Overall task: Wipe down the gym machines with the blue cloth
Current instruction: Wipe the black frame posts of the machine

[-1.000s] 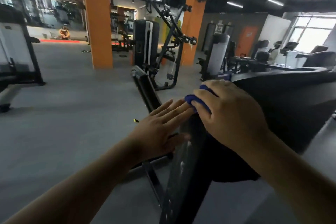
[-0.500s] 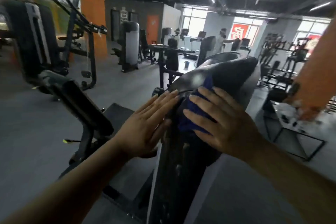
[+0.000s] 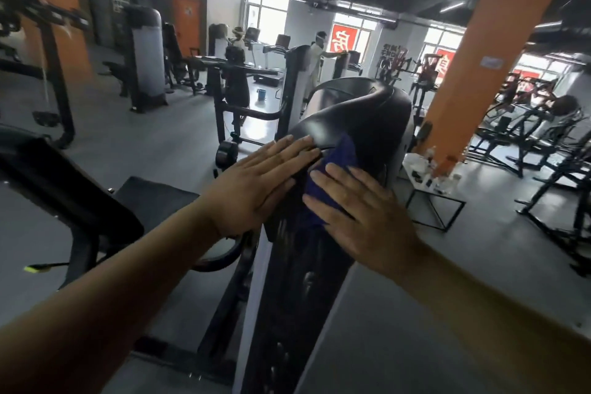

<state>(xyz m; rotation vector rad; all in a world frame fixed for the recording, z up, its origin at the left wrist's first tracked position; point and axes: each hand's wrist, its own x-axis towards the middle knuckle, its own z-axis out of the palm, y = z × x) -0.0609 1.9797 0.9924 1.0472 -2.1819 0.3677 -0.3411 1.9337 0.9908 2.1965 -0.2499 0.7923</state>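
Left hand: my fingers lie straight and together, flat on the left edge of the machine cover, holding nothing.
Right hand: my fingers are spread straight, pressing the blue cloth onto the cover.
Blue cloth: centre of frame, partly under my right fingers, on the black cover.
Orange pillar: upper right.

Crumpled blue cloth lying bunched against the upper face of the tall, upright black gym machine, just below its curved top.
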